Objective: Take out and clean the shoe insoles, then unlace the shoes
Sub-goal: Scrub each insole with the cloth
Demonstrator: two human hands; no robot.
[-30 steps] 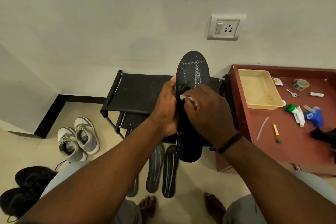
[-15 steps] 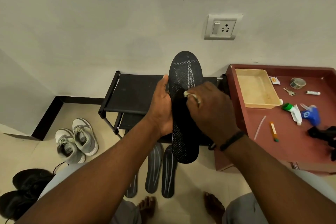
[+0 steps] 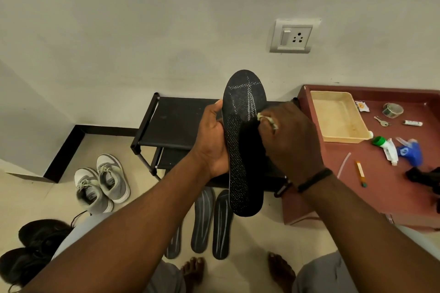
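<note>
Your left hand (image 3: 213,140) grips the black insole (image 3: 245,143) along its left edge, thumb on the front face near the upper part, palm and fingers wrapped behind the middle. You hold the insole upright in the air in front of the black shoe rack (image 3: 176,123), toe end up against the wall, heel end down above the floor.

The insole surface is black with a fine, pale crosshatch texture. Near the toe, lighter grey streaks form a rough cross — 1 horizontal band and 1 vertical band. The zone under your right hand reads as plain dark black.

Your right hand (image 3: 289,140) is curled around a small pale cloth (image 3: 265,118), pinching it at the fingertips and pressing it to the right side of the insole, just below the grey streaks. A black band sits on the right wrist.

On the floor below the held insole lie 3 more dark insoles (image 3: 202,219), side by side, their upper ends reaching under the rack. To the left stands 1 pair of grey-and-white sneakers (image 3: 102,183), laces in place; 1 pair of black shoes (image 3: 33,247) sits at the lower left corner.

To the right, a reddish-brown table (image 3: 381,188) carries a cream plastic tray (image 3: 338,115), a tape roll, keys, a tube with a green cap and a blue object — all well apart from the insole.
</note>
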